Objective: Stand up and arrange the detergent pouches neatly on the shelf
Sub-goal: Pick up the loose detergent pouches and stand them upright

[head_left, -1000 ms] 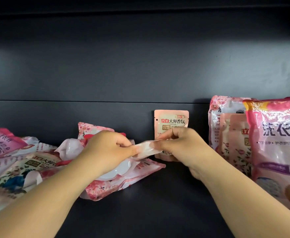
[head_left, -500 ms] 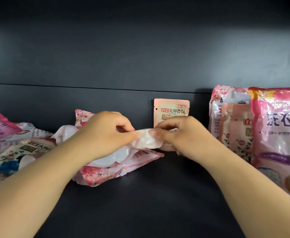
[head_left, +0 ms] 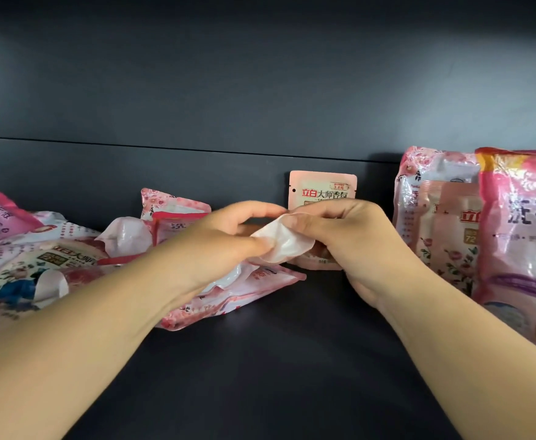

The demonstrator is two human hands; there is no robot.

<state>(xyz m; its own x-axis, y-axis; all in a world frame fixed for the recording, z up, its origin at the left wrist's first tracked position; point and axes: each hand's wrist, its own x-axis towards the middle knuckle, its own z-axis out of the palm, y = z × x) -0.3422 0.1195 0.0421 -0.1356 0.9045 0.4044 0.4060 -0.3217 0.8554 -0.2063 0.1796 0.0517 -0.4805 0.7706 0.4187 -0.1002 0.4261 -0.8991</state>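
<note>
Dark shelf (head_left: 292,360); hands (head_left: 284,246) pinch pink pouch (head_left: 228,296) white gusset.

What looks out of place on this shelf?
The pouches at left lie flat in an overlapping heap, while the pouches at right stand upright. Both hands pinch the white bottom fold of one fallen pouch.

Pink pouch (head_left: 228,293) flat on shelf (head_left: 292,360)

Glossy, crinkled plastic-film pouches (head_left: 514,223) lie on a smooth, matt dark shelf (head_left: 276,360).
</note>
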